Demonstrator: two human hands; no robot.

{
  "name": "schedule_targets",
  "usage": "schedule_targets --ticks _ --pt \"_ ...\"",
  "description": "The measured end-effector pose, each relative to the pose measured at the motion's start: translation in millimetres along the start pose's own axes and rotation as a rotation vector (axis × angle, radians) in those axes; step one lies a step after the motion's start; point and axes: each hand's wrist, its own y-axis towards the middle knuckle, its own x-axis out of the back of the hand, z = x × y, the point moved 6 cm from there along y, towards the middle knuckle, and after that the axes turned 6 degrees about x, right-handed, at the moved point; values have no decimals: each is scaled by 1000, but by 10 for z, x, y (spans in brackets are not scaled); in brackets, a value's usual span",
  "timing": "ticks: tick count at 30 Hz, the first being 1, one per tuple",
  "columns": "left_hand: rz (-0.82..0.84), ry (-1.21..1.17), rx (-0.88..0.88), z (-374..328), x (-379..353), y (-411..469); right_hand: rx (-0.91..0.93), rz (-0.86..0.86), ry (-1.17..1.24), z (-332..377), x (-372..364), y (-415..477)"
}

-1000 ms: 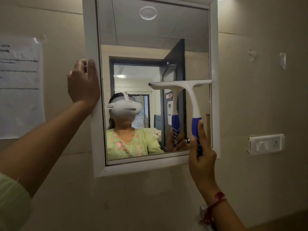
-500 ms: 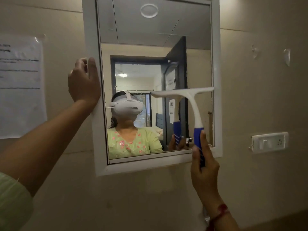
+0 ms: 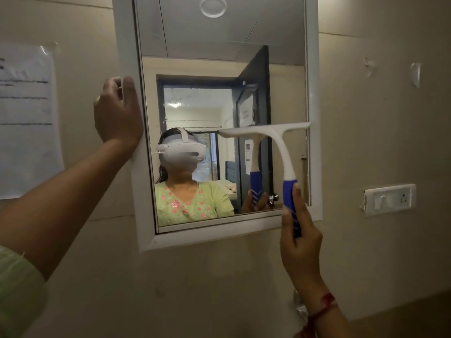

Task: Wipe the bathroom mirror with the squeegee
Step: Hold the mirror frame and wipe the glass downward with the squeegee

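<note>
Right hand grips the light, rigid squeegee by its blue handle; left hand holds the fragile mirror frame.

The print on the wall paper is too blurred to read.

We see a beige tiled wall carrying everything here. A mirror in a white frame hangs on it, upper middle. Left of the mirror, a printed paper is stuck flat to the wall, its text too blurred to read. Right of the mirror, level with its lower part, sits a white switch plate. Above that, two small clear hooks are stuck on.
</note>
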Motion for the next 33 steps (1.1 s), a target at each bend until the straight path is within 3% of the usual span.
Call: schedule_targets --ticks 4,10,16,22,29,33 --pt "-5 5 -9 -23 -4 -6 20 -8 -14 -3 -8 79" --pt "-3 8 -6 -11 2 2 -59 27 -58 -87 -4 -630" --pt "6 -2 12 15 -28 13 -76 -3 -22 -66 -44 -338" --pt "-1 7 6 -6 9 -11 -91 27 -26 -59 41 -800" --pt "6 -13 2 -5 -4 -10 -86 26 -34 -49 71 -561" --pt "14 -20 12 13 -15 -5 -131 74 -47 -69 153 -884"
